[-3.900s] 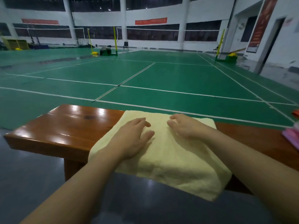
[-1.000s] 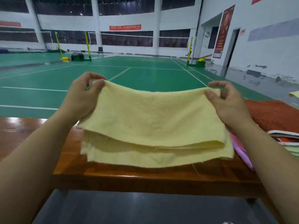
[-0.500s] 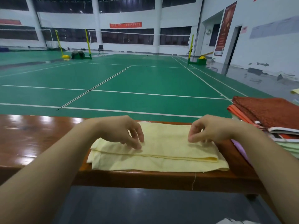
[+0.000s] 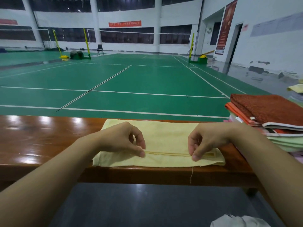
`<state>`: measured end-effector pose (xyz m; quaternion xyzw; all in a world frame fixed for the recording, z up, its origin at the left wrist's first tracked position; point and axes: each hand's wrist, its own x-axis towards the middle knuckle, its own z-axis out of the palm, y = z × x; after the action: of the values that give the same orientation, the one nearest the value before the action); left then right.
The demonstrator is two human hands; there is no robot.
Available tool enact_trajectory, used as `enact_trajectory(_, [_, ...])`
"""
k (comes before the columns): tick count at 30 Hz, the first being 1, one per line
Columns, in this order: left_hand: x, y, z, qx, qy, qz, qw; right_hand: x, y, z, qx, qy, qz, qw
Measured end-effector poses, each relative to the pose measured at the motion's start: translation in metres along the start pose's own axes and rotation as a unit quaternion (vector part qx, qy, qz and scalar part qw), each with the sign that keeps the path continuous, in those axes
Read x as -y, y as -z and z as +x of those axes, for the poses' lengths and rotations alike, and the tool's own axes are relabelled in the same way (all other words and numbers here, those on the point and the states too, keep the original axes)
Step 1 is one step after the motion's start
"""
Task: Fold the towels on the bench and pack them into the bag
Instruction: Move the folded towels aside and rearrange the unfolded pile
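green court behind, glossy wooden bench in front. my left hand and right hand each pinch the folded edge of the yellow towel lying at the bench's near lip. i reckon an uneven pull skews the layers, or drags it off.

Green court floor, white walls, nets
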<state>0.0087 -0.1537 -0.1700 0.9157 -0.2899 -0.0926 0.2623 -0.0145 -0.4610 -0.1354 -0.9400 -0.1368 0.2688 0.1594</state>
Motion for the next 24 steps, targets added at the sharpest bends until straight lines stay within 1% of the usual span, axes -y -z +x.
enact_trajectory(5, [0.013,0.000,-0.009,-0.040,0.011,-0.006,0.999,-0.005,0.000,0.000,-0.032,0.002,0.002,0.999])
enact_trajectory(10, [0.024,0.005,-0.020,-0.035,0.037,-0.020,0.998,-0.014,-0.001,0.001,-0.037,0.006,0.005,0.999])
enact_trajectory(15, [0.028,0.001,-0.021,-0.035,0.019,-0.067,0.997,-0.015,-0.001,-0.002,-0.059,0.019,-0.001,0.998])
enact_trajectory(21, [0.032,0.002,-0.018,-0.049,0.011,-0.050,0.997,-0.016,0.002,-0.008,-0.088,0.042,-0.004,0.995])
enact_trajectory(24, [0.031,0.003,-0.017,-0.065,-0.004,-0.066,0.996,-0.018,0.004,-0.012,-0.093,0.044,0.022,0.994])
